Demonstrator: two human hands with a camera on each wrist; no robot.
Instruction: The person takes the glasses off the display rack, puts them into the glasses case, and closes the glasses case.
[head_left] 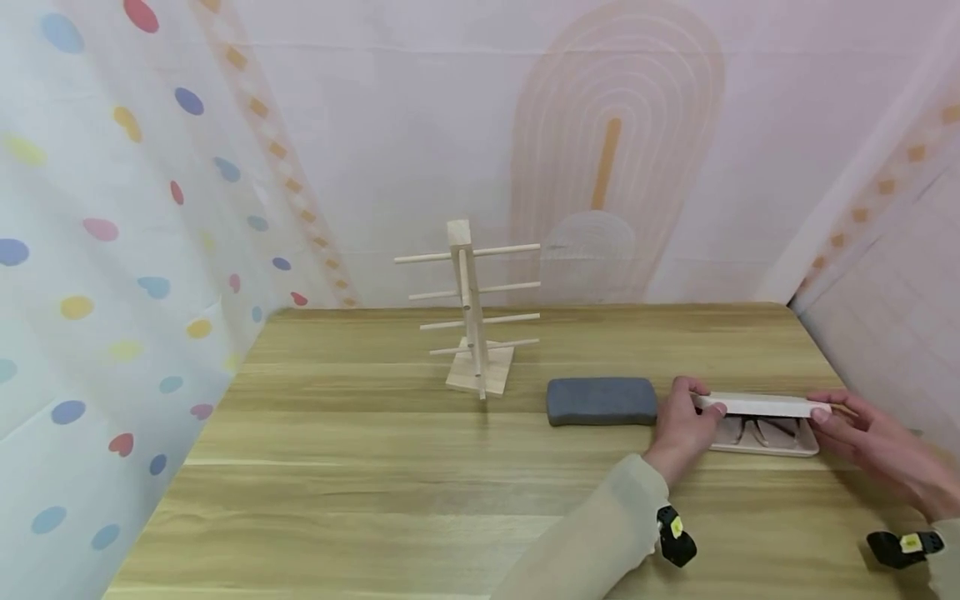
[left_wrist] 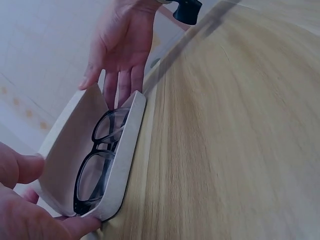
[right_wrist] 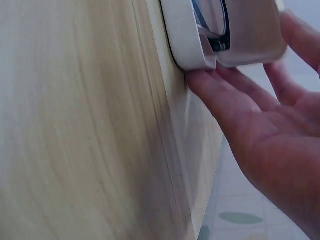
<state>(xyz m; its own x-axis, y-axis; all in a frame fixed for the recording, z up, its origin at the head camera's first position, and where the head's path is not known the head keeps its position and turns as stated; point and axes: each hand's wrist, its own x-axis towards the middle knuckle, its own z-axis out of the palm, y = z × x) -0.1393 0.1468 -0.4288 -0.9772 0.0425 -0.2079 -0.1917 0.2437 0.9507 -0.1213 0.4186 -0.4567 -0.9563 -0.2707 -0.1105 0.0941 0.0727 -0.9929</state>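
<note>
A white glasses case (head_left: 761, 406) sits on the table at the right, its lid raised partway. Inside lies a pair of dark-framed eyeglasses (left_wrist: 103, 146), with clear lenses. My left hand (head_left: 681, 429) holds the case at its left end, thumb on the lid edge and other fingers around the end. At the opposite end my right hand (head_left: 873, 437) grips it too, the thumb on the lid; in the right wrist view its fingers (right_wrist: 225, 97) reach under the case's end. A closed grey glasses case (head_left: 602, 400) lies just left of my left hand.
A wooden stand (head_left: 480, 325) with several thin pegs sticking out to both sides stands near the middle back of the wood-grain table (head_left: 337, 483). Patterned curtains (head_left: 420, 125) hang behind and beside the table.
</note>
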